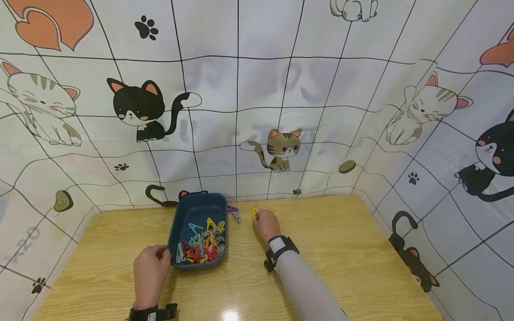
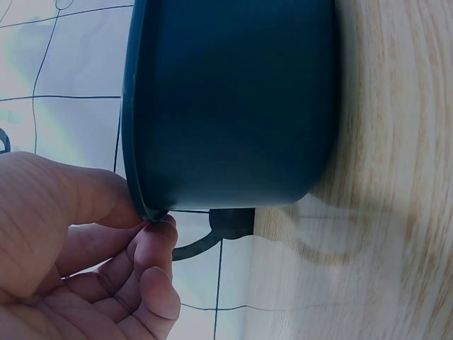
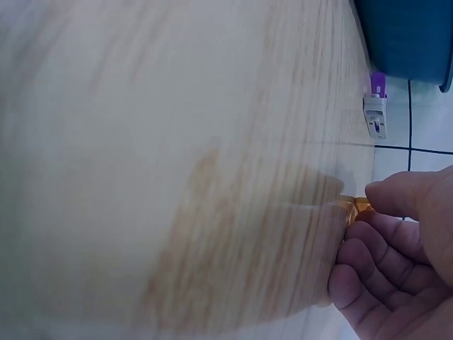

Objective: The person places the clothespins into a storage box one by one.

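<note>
A dark blue plastic bin holds several coloured clothespins heaped toward its near end. My left hand pinches the bin's left rim between thumb and fingers; the left wrist view shows the bin wall close beside that hand. To the right of the bin, my right hand pinches a yellow clothespin at the tabletop. Only its yellow-orange end shows past the right hand in the right wrist view.
A purple and a grey clothespin lie between the bin and my right hand. Underneath is a wooden table, bordered at the back and right by a white cat-print cloth with black grid lines.
</note>
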{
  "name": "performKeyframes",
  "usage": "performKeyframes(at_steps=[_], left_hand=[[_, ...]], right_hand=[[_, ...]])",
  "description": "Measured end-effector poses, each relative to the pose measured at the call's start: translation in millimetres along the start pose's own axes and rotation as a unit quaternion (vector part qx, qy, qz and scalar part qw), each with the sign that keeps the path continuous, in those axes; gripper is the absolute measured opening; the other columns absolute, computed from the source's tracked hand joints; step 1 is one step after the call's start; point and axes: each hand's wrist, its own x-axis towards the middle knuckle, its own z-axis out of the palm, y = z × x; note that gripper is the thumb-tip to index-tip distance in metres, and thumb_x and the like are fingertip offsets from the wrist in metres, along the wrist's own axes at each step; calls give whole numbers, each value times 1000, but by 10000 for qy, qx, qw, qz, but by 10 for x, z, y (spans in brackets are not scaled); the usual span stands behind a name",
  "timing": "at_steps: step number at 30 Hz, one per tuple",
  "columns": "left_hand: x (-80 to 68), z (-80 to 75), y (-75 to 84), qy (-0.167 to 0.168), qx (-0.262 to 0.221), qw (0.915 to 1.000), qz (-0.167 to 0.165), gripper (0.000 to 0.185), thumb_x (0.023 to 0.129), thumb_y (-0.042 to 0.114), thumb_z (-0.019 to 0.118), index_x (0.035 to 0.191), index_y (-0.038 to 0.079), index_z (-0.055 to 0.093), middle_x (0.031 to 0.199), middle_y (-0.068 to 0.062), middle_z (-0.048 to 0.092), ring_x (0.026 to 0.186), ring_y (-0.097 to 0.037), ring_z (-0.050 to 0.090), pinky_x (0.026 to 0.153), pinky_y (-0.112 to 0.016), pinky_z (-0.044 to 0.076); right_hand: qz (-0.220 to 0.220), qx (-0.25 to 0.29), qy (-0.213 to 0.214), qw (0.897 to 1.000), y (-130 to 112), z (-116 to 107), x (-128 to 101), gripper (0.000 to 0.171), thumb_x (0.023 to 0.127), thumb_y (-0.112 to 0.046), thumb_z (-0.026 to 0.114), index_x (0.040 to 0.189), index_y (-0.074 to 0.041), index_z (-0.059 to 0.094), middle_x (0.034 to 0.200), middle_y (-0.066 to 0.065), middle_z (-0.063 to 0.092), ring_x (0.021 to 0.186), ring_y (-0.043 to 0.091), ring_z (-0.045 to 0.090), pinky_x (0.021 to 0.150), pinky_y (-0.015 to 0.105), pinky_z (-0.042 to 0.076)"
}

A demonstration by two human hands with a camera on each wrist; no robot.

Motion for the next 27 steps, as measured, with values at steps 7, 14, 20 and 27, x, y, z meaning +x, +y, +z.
performKeyframes(at_steps=[7, 14, 20, 27], left_hand=[[1, 13, -8, 47, 1, 10000, 81, 15, 85, -2, 65, 89, -11, 76, 75, -18, 67, 64, -29, 62, 57, -42, 49], [5, 12, -17, -23, 4, 10000, -26, 15, 85, -2, 65, 90, -11, 76, 75, -17, 67, 65, -29, 63, 58, -40, 48], [4, 12, -15, -39, -9, 10000, -58, 14, 85, -2, 65, 89, -10, 76, 75, -17, 67, 65, -29, 62, 57, -39, 47], [3, 9, -7, -2, 7, 10000, 22, 14, 85, -3, 65, 88, -10, 76, 74, -17, 66, 63, -28, 62, 56, -39, 47]], right_hand=[[87, -30, -31, 10000, -8, 6, 10, 6, 90, -7, 75, 87, -1, 77, 82, 9, 73, 73, 21, 68, 69, 38, 57], [75, 68, 59, 9999, 7, -13, -26, 6, 90, -5, 74, 89, -1, 78, 83, 9, 74, 72, 19, 67, 68, 37, 57], [68, 146, 123, 9998, 29, -67, -87, 7, 90, -5, 73, 87, -1, 78, 81, 8, 72, 69, 17, 61, 66, 35, 53], [129, 512, 119, 9985, 54, -110, -145, 8, 90, -5, 71, 84, -2, 76, 78, 7, 70, 67, 16, 57, 63, 33, 51]])
